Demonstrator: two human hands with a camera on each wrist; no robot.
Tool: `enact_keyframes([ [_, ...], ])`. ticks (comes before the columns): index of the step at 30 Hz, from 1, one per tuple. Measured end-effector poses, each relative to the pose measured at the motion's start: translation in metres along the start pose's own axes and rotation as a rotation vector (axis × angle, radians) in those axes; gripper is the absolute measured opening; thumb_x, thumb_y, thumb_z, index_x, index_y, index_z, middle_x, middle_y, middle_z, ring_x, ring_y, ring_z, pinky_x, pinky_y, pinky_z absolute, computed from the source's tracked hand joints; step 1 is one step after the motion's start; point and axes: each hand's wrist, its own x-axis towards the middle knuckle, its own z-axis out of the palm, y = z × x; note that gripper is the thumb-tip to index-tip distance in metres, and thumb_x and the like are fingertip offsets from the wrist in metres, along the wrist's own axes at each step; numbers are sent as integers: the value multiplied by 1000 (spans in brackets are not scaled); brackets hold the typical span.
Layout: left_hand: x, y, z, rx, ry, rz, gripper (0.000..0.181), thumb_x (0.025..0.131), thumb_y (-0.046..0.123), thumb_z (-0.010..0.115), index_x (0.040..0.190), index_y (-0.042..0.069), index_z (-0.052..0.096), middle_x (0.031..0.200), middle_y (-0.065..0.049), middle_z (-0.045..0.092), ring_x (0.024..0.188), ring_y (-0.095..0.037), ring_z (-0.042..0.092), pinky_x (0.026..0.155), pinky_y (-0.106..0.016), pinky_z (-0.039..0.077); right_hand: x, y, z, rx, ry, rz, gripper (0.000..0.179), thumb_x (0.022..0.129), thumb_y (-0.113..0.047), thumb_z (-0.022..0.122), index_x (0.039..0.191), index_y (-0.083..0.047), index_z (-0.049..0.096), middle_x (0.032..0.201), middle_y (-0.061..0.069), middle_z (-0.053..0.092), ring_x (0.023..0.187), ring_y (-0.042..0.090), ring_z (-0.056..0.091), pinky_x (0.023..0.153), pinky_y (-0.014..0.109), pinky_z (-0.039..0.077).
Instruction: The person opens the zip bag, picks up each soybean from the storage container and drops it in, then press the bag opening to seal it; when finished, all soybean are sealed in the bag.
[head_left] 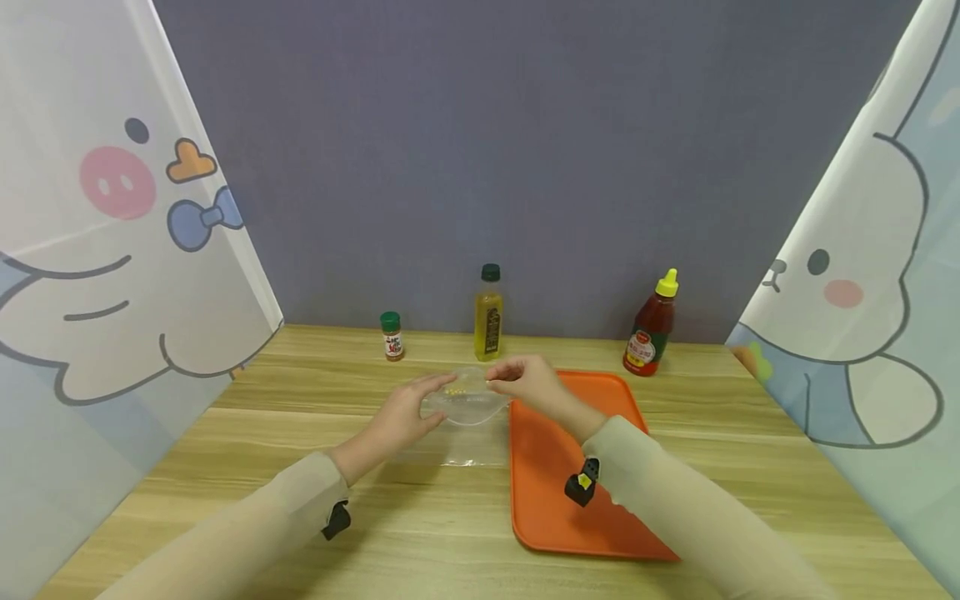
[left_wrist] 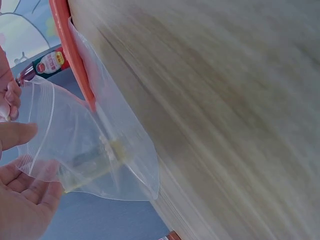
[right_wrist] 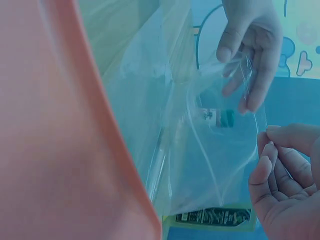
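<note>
A clear zip-top plastic bag (head_left: 472, 410) stretches over the table with its mouth spread. My left hand (head_left: 401, 414) holds the bag's left side at the mouth, thumb and fingers wide apart, the fingers showing through the plastic in the left wrist view. Small yellow bits (head_left: 454, 390) show at the bag's mouth. Over the mouth's right side is my right hand (head_left: 525, 383), fingers curled and thumb against fingertips, pinching what looks like a small pale piece (head_left: 487, 382). In the right wrist view, those fingertips (right_wrist: 267, 145) are right at the bag's edge.
An orange tray (head_left: 555, 500) lies beside the bag, under my right forearm. Behind stand a green-capped seasoning jar (head_left: 393, 342), a yellow oil bottle (head_left: 488, 325) and a ketchup bottle (head_left: 649, 333) with a yellow cap. A grey wall (head_left: 480, 150) rises behind the table.
</note>
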Motion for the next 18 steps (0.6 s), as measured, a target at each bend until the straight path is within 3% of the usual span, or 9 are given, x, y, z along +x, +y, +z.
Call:
enact_keyframes([
  [7, 1, 1, 1, -2, 5, 22, 61, 80, 3, 76, 137, 10, 54, 138, -15, 56, 120, -35, 58, 101, -49, 50, 1, -6, 9, -145, 37, -68, 7, 84, -10, 74, 90, -9, 77, 86, 3, 74, 68, 9, 58, 60, 24, 51],
  [18, 2, 0, 3, -18, 6, 23, 63, 80, 2, 76, 138, 10, 54, 137, -15, 57, 118, -35, 59, 98, -48, 52, 2, 1, 7, -125, 27, -77, 9, 85, -11, 74, 93, -8, 77, 88, 5, 75, 70, 8, 61, 61, 23, 52],
])
